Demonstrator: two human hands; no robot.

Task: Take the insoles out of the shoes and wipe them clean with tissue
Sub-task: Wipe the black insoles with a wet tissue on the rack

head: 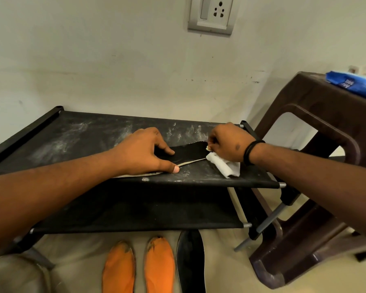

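Nearest us, two orange insoles (138, 269) and a black insole (190, 263) lie on the floor. On the rack's top shelf (76, 134), our left hand (144, 153) presses flat on another dark insole (190, 153); our right hand (228, 142) clutches white tissue (224, 166) against its end. The blue pack (355, 83) on the brown stool (317, 115) has unreadable print.

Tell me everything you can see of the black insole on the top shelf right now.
The black insole lies flat on the dusty top shelf of the rack, lengthwise left to right. Its upper face looks like dark fabric with a pale, thin edge along the near side. The left hand presses it down, thumb at the edge. The right hand works a white tissue at its right end. Its left part is hidden.
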